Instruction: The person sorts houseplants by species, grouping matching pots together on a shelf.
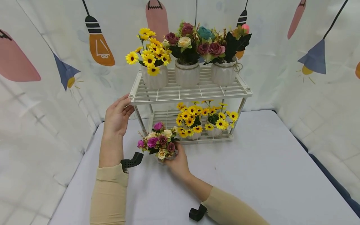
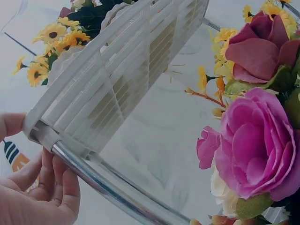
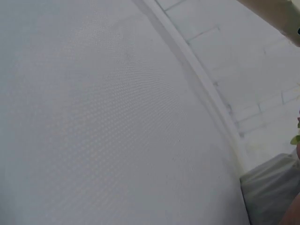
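Observation:
A white two-tier rack (image 1: 191,101) with metal posts stands on the table. My left hand (image 1: 115,118) grips the left front corner of its upper shelf, thumb and fingers around the corner in the left wrist view. My right hand (image 1: 180,162) holds a small pale pot of artificial roses (image 1: 161,140), purple, dusky red and cream, in front of the lower shelf's left end. Large in the left wrist view is one magenta rose (image 2: 257,143). The right wrist view catches only part of the pot (image 3: 272,187) at its right edge.
On the upper shelf stand a pot of yellow daisies (image 1: 154,76), a rose pot (image 1: 187,73) and a mixed flower pot (image 1: 223,72). Two yellow daisy pots, one left (image 1: 191,122) and one right (image 1: 216,125), occupy the lower shelf. A white cloth covers the table (image 1: 253,175).

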Motion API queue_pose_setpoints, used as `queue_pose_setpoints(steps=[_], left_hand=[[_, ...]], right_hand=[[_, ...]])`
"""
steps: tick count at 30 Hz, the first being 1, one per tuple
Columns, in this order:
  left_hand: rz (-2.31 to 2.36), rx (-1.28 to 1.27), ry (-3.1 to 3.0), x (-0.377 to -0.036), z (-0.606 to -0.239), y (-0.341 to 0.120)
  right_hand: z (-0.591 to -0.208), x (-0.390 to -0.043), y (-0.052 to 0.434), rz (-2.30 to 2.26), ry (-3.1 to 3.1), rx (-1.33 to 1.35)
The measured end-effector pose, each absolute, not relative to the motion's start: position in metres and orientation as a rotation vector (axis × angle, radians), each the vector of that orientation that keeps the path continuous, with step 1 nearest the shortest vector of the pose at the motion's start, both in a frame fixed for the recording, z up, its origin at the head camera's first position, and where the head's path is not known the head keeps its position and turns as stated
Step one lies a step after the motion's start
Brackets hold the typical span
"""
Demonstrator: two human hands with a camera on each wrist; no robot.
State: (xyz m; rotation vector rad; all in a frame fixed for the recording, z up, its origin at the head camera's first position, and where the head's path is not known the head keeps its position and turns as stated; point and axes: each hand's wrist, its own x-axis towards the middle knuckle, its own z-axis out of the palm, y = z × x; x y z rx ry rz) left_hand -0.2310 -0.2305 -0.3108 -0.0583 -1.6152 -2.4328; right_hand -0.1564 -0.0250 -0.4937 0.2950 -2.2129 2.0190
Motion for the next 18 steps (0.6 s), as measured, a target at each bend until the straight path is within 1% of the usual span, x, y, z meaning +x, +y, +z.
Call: queue_pose_setpoints(steps=[12, 18], left_hand=[[-2.422, -0.052, -1.634, -0.229, -0.310, -0.230], [-2.411, -0.059, -1.642, -0.229, -0.311, -0.230]], right_hand=[[-0.496, -0.165, -0.035, 2.129, -2.111, 0.324], [-0.485, -0.162, -0.037, 2.136, -2.112, 0.314]])
